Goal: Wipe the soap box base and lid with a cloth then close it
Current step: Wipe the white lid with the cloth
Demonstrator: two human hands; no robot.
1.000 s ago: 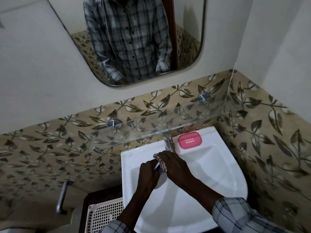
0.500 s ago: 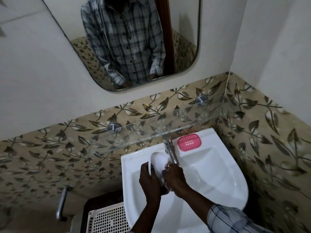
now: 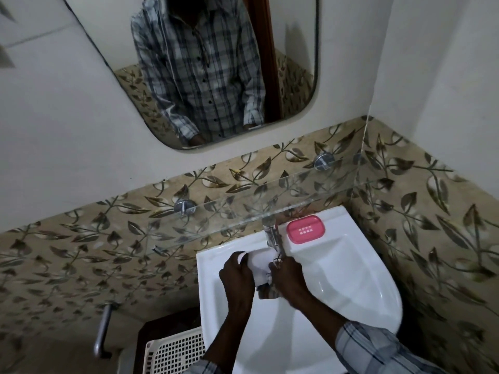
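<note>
Over the white sink (image 3: 351, 292) my left hand (image 3: 236, 276) grips a white soap box lid (image 3: 259, 261), which lies roughly sideways between my hands. My right hand (image 3: 287, 276) holds a checked cloth (image 3: 267, 292) against the lid's right end, with part of the cloth hanging below. The pink soap box base (image 3: 305, 229) lies flat on the sink's back ledge, right of the tap, apart from both hands.
A chrome tap (image 3: 272, 236) stands just behind my hands. A glass shelf (image 3: 243, 211) juts out above the sink's back edge. A white perforated basket (image 3: 175, 352) sits low left of the sink. A tiled wall closes the right side.
The white lid has turned from upright to roughly sideways in my left hand. My right hand with the cloth has stayed at the lid's right side. The camera tilted slightly.
</note>
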